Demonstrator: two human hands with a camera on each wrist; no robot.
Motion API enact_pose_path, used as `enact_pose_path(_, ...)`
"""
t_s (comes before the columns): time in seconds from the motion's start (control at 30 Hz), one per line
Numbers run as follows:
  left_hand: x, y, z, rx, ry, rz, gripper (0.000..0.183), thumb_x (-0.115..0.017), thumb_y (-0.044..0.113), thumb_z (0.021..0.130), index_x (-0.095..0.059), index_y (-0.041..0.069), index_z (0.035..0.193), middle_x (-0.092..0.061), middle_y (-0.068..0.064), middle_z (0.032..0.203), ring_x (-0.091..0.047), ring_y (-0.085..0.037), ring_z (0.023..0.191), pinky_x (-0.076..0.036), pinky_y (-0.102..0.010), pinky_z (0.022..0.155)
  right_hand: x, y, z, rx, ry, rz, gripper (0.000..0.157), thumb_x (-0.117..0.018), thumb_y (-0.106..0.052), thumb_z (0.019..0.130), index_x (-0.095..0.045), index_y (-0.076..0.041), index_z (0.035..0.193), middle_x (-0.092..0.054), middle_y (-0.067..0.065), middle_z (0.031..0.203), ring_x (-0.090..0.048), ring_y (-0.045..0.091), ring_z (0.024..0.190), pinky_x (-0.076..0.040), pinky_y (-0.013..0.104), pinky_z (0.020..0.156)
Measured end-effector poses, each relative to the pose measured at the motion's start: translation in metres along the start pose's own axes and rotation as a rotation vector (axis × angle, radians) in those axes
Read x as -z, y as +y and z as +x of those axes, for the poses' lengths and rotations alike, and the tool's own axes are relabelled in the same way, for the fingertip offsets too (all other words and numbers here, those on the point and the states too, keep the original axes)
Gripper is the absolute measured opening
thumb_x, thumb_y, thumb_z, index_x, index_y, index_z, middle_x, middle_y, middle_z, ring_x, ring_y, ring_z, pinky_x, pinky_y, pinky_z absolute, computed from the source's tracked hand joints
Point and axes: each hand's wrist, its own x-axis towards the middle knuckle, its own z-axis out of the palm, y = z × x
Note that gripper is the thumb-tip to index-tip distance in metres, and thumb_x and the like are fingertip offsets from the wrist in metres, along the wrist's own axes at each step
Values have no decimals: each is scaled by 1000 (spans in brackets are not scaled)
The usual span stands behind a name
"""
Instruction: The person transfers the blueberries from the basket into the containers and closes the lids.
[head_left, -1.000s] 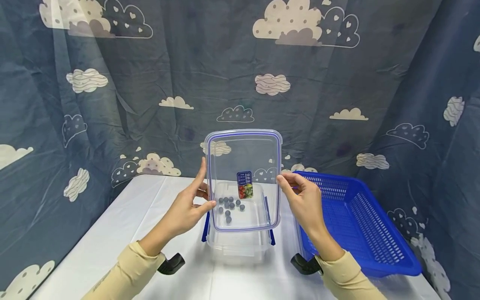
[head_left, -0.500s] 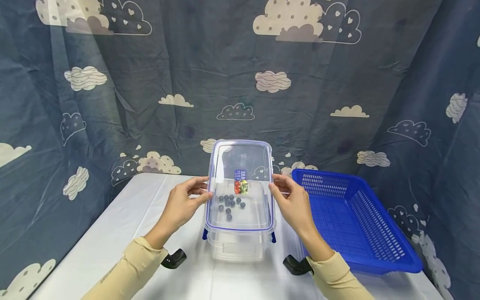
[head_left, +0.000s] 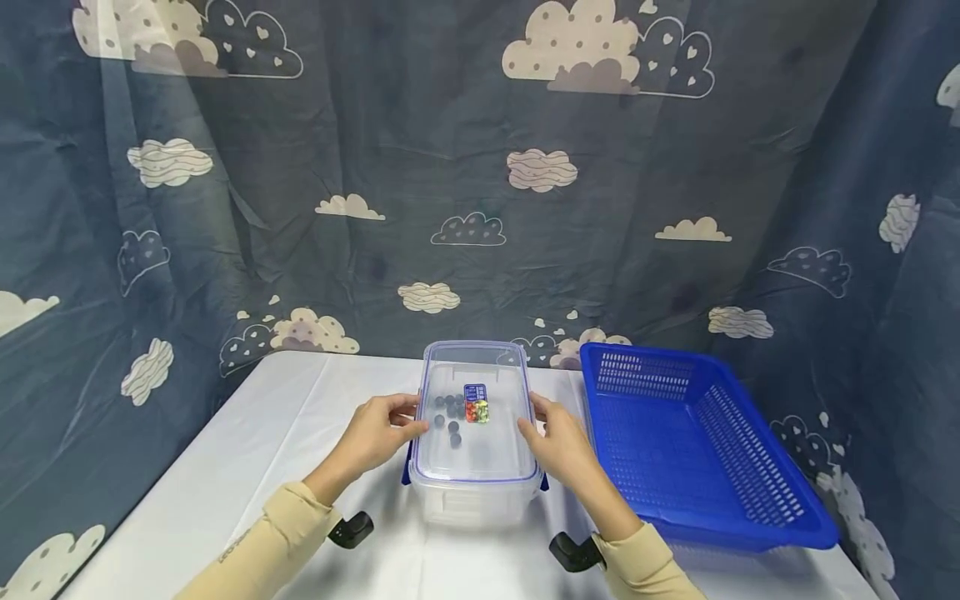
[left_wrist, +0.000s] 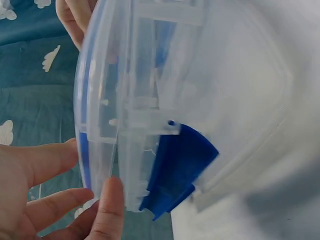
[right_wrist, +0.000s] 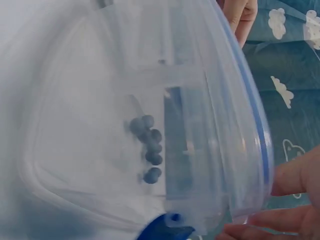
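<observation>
A clear rectangular lid [head_left: 498, 454] with a blue seal line and a fruit label [head_left: 476, 403] lies over a clear plastic food box [head_left: 480, 505]. Whether it sits fully on the rim I cannot tell. My left hand [head_left: 378, 437] holds the lid's left edge, thumb on top; my right hand [head_left: 564, 446] holds the right edge likewise. Through the lid show several small blue-grey balls [head_left: 455, 427], also seen through the wall as a cluster of balls [right_wrist: 150, 145]. Blue side latches hang swung outward: the left latch [left_wrist: 177, 170] and the right latch [right_wrist: 167, 229].
To the right of the box stands a large blue perforated basket [head_left: 682, 450], close to my right forearm. A white cloth [head_left: 285, 408] covers the table. Behind it hangs a dark curtain [head_left: 420, 167] with a cloud print.
Both hands have lowered the lid from nearly upright above the box to lying over it. The right hand has moved left and down with it. Box and basket stayed in place.
</observation>
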Motion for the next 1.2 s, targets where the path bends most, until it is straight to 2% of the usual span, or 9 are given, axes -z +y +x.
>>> enact_pose_path(0.07,-2,-4,-1,18,-9,9,45,-83,16,94,-72,1,135,-80,-12,118,-77,-24,103,-67,-38,84,-4,1,-3,2,-11,-30,50,-67,-11,102,-58,14,144,-71,32,129,-68,47,124,-56,62,107)
enact_pose_path(0.2,-5,-8,-1,9,-30,23,44,-81,16,95,-72,-1,134,-80,-13,116,-77,-24,101,-66,-39,84,-8,2,-7,-16,-13,-57,50,-65,-13,104,-56,14,146,-70,31,130,-65,47,128,-52,63,112)
enact_pose_path(0.47,-8,-6,-2,-10,-42,36,42,-82,16,94,-74,-2,131,-79,-16,116,-78,-28,102,-67,-42,86,-8,5,-11,-12,-23,-85,49,-65,-11,104,-57,15,144,-66,35,132,-70,45,115,-60,59,100)
enact_pose_path(0.6,-8,-6,-3,-7,-47,42,43,-82,17,93,-73,-2,131,-79,-12,110,-78,-27,100,-67,-41,84,-10,7,-12,-34,-30,-60,49,-65,-11,104,-57,13,145,-65,36,134,-72,44,113,-64,55,95)
enact_pose_path(0.73,-9,-7,-4,18,-56,3,47,-82,16,94,-71,-4,135,-77,-9,104,-78,-23,93,-67,-37,79,-12,10,-14,-58,-31,-38,49,-65,-11,104,-56,12,147,-64,37,136,-73,46,114,-65,54,95)
enact_pose_path(1.03,-12,-9,-3,88,-58,-62,48,-82,15,94,-70,-1,138,-75,-9,103,-77,-17,82,-65,-31,72,-15,15,-16,-77,-8,24,50,-67,-14,103,-59,11,145,-65,35,134,-73,46,114,-65,54,96)
enact_pose_path(1.2,-8,-18,-5,85,-77,-79,46,-80,16,97,-70,2,140,-75,-9,107,-75,-16,85,-65,-31,72,-17,18,-22,-49,-5,98,49,-67,-16,104,-58,12,144,-65,34,129,-71,45,115,-64,55,98)
